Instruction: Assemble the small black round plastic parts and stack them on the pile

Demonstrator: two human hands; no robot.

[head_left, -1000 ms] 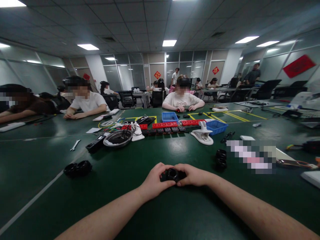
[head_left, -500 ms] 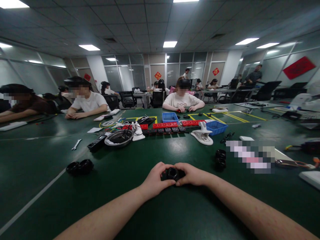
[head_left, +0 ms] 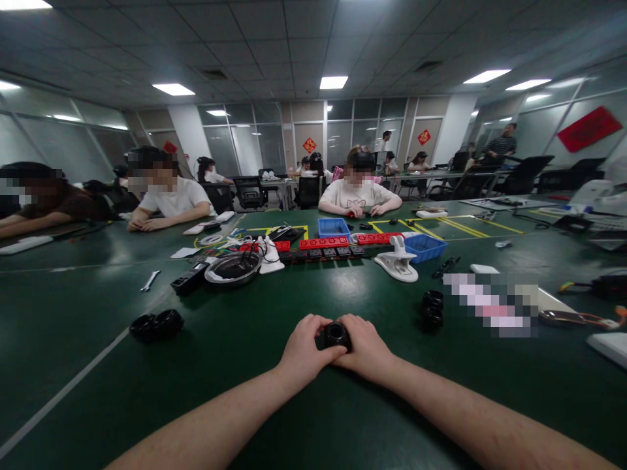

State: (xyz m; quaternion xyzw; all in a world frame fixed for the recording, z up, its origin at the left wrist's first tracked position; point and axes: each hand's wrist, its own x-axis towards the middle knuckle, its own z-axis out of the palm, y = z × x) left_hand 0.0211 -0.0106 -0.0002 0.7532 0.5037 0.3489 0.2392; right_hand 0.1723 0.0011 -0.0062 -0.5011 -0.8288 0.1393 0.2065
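Both your left hand (head_left: pixel 304 349) and right hand (head_left: pixel 366 347) clamp the small black ring part (head_left: pixel 336 334) just above the green table (head_left: pixel 274 418), so keep your grip even and square.

Two bare forearms, no sleeves

Left hand (head_left: pixel 304 349) and right hand (head_left: pixel 365 346) have closed in tighter, now squeezing the black ring part (head_left: pixel 336 335) between them, hiding its sides
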